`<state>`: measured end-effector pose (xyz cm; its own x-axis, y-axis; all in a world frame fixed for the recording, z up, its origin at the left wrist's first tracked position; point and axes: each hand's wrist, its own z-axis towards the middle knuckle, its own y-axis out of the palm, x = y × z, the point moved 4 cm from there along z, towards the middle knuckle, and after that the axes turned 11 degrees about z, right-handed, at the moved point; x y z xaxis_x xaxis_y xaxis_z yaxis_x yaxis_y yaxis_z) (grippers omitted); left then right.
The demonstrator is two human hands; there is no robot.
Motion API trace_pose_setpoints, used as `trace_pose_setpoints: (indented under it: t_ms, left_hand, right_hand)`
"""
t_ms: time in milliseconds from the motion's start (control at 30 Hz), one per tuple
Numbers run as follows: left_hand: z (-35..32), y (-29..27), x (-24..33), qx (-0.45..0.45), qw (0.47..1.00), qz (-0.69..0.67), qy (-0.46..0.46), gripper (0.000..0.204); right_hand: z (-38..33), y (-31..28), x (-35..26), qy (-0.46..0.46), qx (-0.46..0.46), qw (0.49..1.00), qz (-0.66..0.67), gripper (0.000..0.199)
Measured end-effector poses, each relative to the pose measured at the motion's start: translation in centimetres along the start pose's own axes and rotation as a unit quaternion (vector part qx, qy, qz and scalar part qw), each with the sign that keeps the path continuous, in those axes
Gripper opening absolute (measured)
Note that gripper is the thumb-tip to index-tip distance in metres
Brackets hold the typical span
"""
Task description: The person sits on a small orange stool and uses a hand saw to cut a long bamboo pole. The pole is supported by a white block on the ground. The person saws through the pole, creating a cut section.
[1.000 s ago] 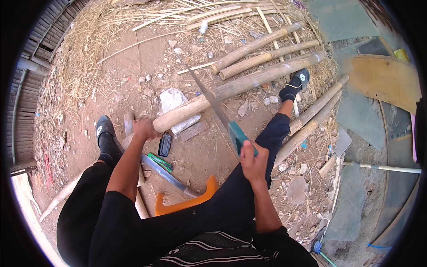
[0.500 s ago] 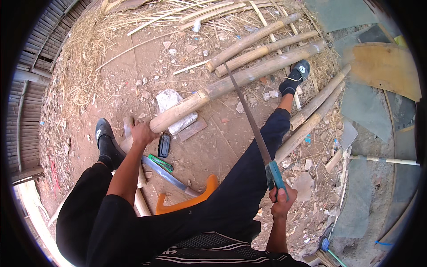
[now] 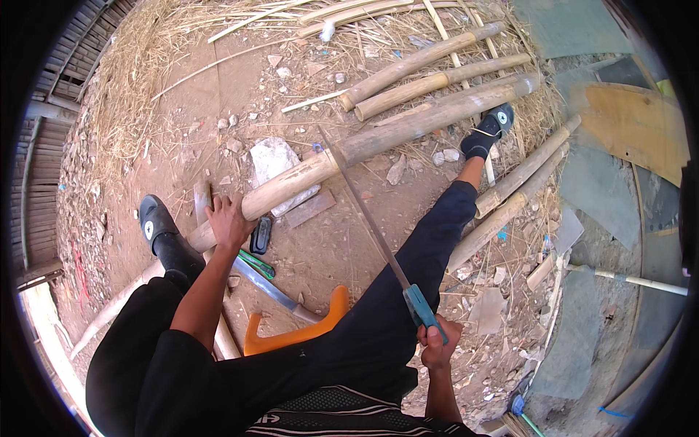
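As seen from the head view, the left hand (image 3: 227, 218) presses down on the near end of the long bamboo pole (image 3: 378, 138), fingers spread over the cut end and closed around nothing else. That pole lies on bare dirt ground (image 3: 240, 87), running up and to the right across a pale flat stone (image 3: 271, 160) toward the right foot in a black shoe (image 3: 489, 130).

Against half a second ago, the pole has not shifted and the left hand has not moved. The handsaw (image 3: 371, 218) blade now meets the pole farther left along its length, and the teal handle is drawn low toward the body. Judgement: a pull stroke is at its end and the cut is under way, not through.

Just beside the left hand lie a small dark flat object (image 3: 261, 234), a green-handled tool (image 3: 255, 264), a long knife (image 3: 273, 290) and an orange plastic piece (image 3: 306, 331); their make cannot be told.

The right hand (image 3: 437, 346) is wrapped tight round the saw handle, a full closed hold.

Further bamboo poles (image 3: 422, 73) lie beyond and to the right. No packages, labels or signs can be made out; only grey sheets (image 3: 582, 182) and a yellowish curved board (image 3: 633, 120) lie at the right edge.
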<state>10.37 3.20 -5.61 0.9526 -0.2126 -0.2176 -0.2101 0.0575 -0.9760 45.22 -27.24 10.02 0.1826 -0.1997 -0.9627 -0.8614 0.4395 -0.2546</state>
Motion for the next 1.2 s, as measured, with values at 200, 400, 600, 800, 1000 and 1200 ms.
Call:
trace_pose_setpoints:
  t_ms: [200, 400, 600, 800, 1000, 1200]
  left_hand:
    - [-0.7, 1.7, -1.4, -0.022, 1.0, -0.018, -0.002, 0.059]
    - [2.1, 1.9, -4.3, -0.052, 0.999, -0.018, 0.0, 0.063]
    - [-5.0, -4.3, -2.7, -0.207, 0.978, 0.012, 0.018, 0.071]
    - [-10.0, -12.1, -2.4, -0.106, 0.992, 0.073, -0.006, 0.079]
    - [-11.1, -16.2, -0.7, -0.137, 0.988, 0.054, -0.042, 0.074]
    - [-13.1, -21.4, 3.9, -0.188, 0.979, 0.02, -0.077, 0.084]
  right_hand:
    - [-0.6, 2.7, 0.6, -0.068, -0.075, 0.992, -0.075, 0.054]
    - [0.0, 7.2, 3.5, -0.024, 0.077, 0.997, 0.002, 0.045]
    - [-2.0, 0.8, 0.3, 0.058, 0.097, 0.986, 0.119, 0.05]
    - [-7.3, -2.1, -6.9, 0.014, 0.045, 0.994, 0.096, 0.052]
    - [-6.4, -7.2, -7.5, 0.126, 0.045, 0.973, 0.188, 0.058]
    - [-9.1, -8.7, -28.3, -0.101, -0.08, 0.983, -0.127, 0.049]
